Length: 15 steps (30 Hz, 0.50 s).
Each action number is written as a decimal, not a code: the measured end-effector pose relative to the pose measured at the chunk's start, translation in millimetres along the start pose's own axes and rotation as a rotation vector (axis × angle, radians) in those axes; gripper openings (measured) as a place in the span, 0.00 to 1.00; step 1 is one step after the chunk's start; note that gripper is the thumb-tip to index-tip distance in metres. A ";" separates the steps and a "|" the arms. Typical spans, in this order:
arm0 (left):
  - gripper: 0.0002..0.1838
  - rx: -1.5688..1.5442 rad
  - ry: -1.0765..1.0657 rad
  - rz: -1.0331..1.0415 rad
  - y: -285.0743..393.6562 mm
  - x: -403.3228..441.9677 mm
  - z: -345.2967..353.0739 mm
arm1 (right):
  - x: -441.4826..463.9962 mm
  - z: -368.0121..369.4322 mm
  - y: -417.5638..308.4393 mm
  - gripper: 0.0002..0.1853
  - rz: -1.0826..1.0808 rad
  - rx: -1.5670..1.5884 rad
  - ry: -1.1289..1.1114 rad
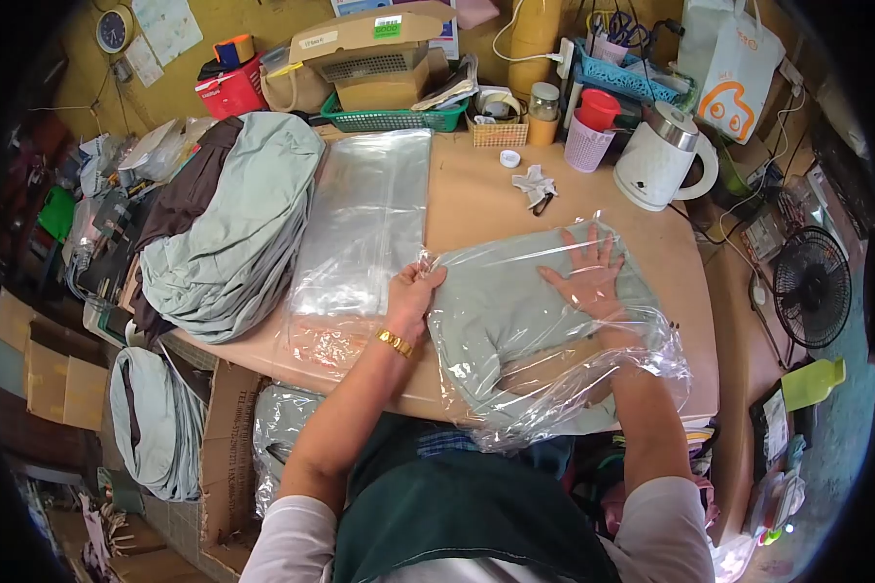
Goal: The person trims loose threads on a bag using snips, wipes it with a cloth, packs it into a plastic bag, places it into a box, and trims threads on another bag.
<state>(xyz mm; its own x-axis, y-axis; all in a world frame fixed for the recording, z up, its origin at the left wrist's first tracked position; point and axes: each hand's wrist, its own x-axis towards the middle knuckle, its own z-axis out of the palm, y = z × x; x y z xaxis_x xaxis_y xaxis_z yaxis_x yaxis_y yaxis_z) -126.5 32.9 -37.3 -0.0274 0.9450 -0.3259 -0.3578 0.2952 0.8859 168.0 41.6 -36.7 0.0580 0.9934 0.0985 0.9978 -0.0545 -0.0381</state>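
Note:
A folded light grey-green garment (486, 282) lies inside a clear plastic bag (544, 418) on the table in front of me. The bag's loose, crinkled end hangs toward my body. My left hand (415, 288) is closed in a pinch on the bag's far left corner. My right hand (589, 277) lies flat on the garment with its fingers spread; the forearm passes under the crumpled plastic, so the hand appears to be inside the bag. Left of my left hand lies a flat stack of clear plastic bags (360, 223).
A tall pile of grey-green garments (233, 233) stands on the table's left. A white kettle (656, 160), pink cup (589, 141), jar (543, 102) and green basket (399, 119) line the back. A crumpled white scrap (535, 187) lies behind the bag. A black fan (812, 287) stands right.

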 end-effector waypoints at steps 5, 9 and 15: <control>0.20 -0.072 -0.209 -0.187 16.7 -1.7 -3.3 | 2.5 -8.6 -0.3 0.51 0.014 0.010 -0.068; 0.23 -0.005 -0.271 -0.258 38.4 4.7 14.8 | 15.3 -9.8 -1.0 0.50 -0.001 0.037 -0.088; 0.21 0.641 0.181 0.306 96.0 -3.6 -25.9 | -38.3 14.6 -33.2 0.53 -0.884 -0.044 0.163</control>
<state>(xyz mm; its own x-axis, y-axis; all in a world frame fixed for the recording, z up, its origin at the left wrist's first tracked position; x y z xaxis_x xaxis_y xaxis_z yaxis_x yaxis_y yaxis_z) -184.9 54.2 40.4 -0.2118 0.9767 -0.0336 0.3056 0.0988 0.9470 132.1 6.9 -53.7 -0.7307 0.6484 0.2138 0.6807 0.7157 0.1560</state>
